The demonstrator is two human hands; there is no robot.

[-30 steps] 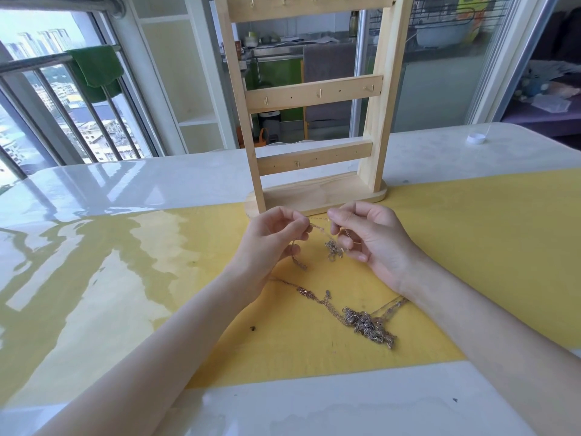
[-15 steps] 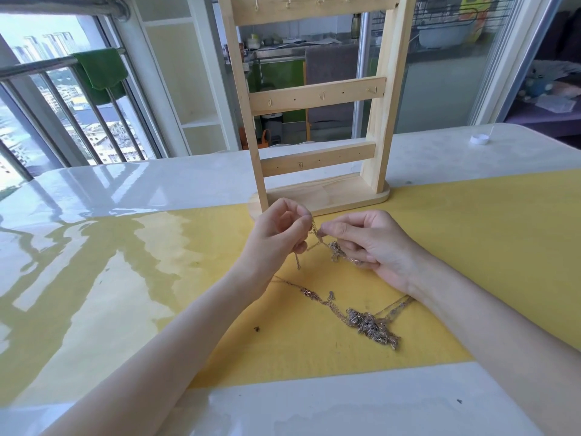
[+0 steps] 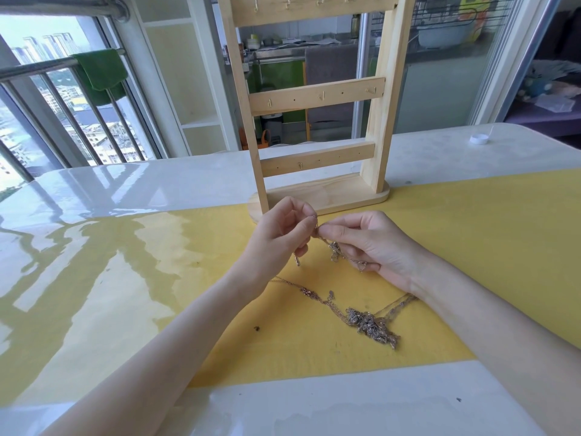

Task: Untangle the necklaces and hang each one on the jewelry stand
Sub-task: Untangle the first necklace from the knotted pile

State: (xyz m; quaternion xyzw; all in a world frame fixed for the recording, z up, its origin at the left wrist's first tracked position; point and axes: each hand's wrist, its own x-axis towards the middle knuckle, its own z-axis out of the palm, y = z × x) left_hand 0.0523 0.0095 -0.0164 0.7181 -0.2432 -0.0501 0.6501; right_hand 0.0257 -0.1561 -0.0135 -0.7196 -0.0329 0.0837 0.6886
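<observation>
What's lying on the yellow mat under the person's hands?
On the yellow mat, below the hands, lies a tangled clump of chains, thin strands trailing toward both wrists. Where the right forearm crosses them, the strands' ends are hidden.

We find no legible text, label, brand, number or sign on anything in view.
</observation>
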